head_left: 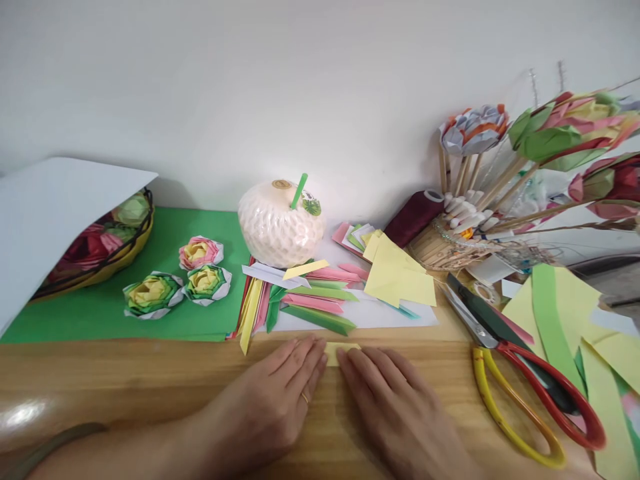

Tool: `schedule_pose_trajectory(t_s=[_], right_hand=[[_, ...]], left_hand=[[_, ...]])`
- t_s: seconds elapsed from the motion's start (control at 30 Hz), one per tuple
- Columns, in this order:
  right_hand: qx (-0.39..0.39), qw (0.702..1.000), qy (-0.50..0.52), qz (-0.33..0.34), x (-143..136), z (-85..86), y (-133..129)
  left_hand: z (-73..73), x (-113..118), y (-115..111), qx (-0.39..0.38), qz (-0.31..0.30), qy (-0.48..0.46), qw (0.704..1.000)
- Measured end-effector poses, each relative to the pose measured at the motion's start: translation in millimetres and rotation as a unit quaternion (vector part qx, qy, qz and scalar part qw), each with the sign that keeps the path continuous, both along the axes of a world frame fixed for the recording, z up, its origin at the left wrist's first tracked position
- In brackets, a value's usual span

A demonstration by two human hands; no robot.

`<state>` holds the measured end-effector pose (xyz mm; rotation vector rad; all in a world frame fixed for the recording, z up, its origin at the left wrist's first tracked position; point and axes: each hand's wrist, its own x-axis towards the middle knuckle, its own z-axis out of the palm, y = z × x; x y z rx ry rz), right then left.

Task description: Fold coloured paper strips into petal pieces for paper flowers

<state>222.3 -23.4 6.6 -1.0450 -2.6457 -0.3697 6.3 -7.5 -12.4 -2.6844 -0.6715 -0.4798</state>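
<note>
A small folded strip of pale yellow paper (333,355) lies flat on the wooden table (150,387) between my hands. The fingertips of my left hand (280,393) press on its left end, fingers stretched out and side by side, with a ring on one. At the right end rest the fingertips of my right hand (395,400), its fingers also extended and lying flat. My thumbs are mostly hidden. Just beyond my hands are several folded paper strips in green (320,319), pink (313,303) and yellow (253,313).
Three paper flowers (200,253) sit on green sheets (100,327), near a basket (145,233) partly covered by white paper (75,200). A white coconut-shaped object (280,227) stands at the back. Red-and-yellow scissors (515,380), yellow paper (400,273) and paper flowers on sticks (475,130) are right.
</note>
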Motion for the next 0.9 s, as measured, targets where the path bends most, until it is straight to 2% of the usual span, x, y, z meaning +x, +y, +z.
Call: schedule_pose_trajectory(t_s=[0.33, 0.7, 0.9], right_hand=[[0.038, 0.999, -0.016, -0.013, -1, 2.7, -4], [0.042, 0.995, -0.067, -0.059, -2, -16.0, -23], [0.055, 0.994, -0.076, -0.058, 0, -17.2, -25]], left_hand=[[1.7, -7, 3, -0.030, 0.005, -0.009, 1.000], [4.3, -10, 5, -0.053, 0.004, 0.020, 0.998], [8.0, -14, 7, -0.076, 0.006, 0.034, 0.997]])
